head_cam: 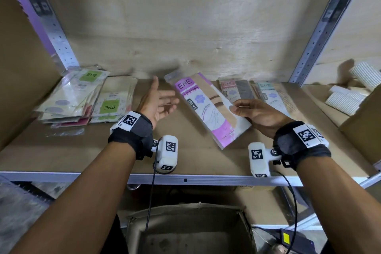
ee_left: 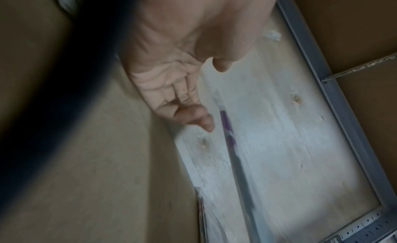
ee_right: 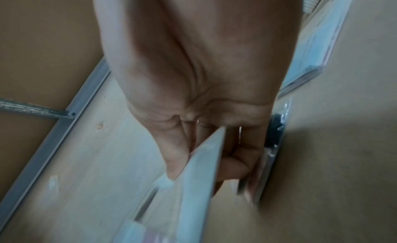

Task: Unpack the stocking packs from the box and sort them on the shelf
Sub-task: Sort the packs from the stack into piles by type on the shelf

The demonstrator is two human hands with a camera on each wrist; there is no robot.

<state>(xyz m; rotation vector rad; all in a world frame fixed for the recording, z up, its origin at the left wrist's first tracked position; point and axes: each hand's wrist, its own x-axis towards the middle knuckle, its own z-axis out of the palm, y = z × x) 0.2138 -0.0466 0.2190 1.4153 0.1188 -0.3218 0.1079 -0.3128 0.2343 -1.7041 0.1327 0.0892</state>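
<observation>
1. where the head view looks down past both forearms, the shelf (head_cam: 86, 150) fills most of the frame, a brown board with a metal front edge and perforated metal uprights at its far left and far right corners.
2. below the shelf, near the bottom of the view, the box (head_cam: 191, 231) stands open with its flaps up; its inside is dark and what it holds cannot be made out.
3. at the far left of the shelf lies a loose pile of green-labelled packs (head_cam: 78, 97), fanned over one another, with a second green-labelled stack just to their right.
4. on the right, beyond the upright, a carton holding white ribbed cups (head_cam: 348, 99) sits on the neighbouring shelf.
5. the purple stocking pack (head_cam: 204, 107) is in the middle of the shelf, lying slantwise with its top end far and left and its bottom end near and right; whether it rests on the board or is lifted off it cannot be told.
6. behind it at the far right lie a red-labelled pack (head_cam: 237, 90) and a teal-labelled pack (head_cam: 270, 93), side by side.
7. the right hand (head_cam: 257, 115) pinches the purple pack at its right edge, thumb on top and fingers curled underneath, as the right wrist view confirms.
8. the left hand (head_cam: 158, 103) is apart from the pack, just left of it, palm turned inward with fingers spread and relaxed, holding nothing.
</observation>
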